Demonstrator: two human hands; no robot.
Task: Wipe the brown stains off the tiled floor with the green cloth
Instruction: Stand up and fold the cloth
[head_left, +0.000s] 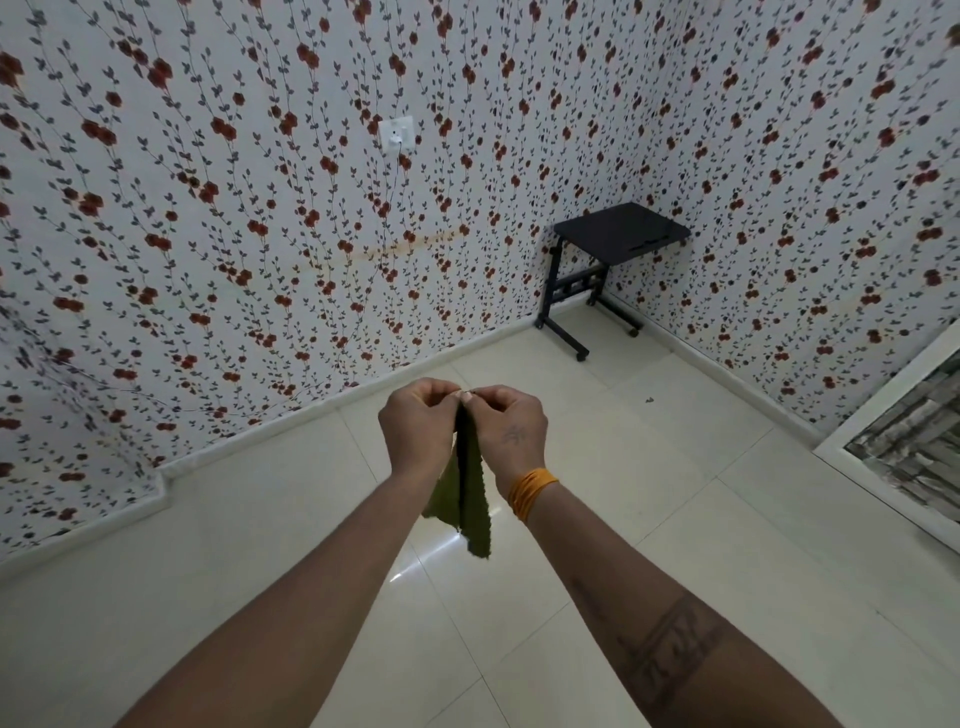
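Both hands pinch the cloth (464, 488) by its top edge: left hand (420, 426) and right hand (506, 428) pressed together, the cloth hanging folded above the floor (675, 519). One dark speck (649, 400), possibly a stain, lies at two o'clock. A loose pinch could drop the cloth; wiping elsewhere would miss it.
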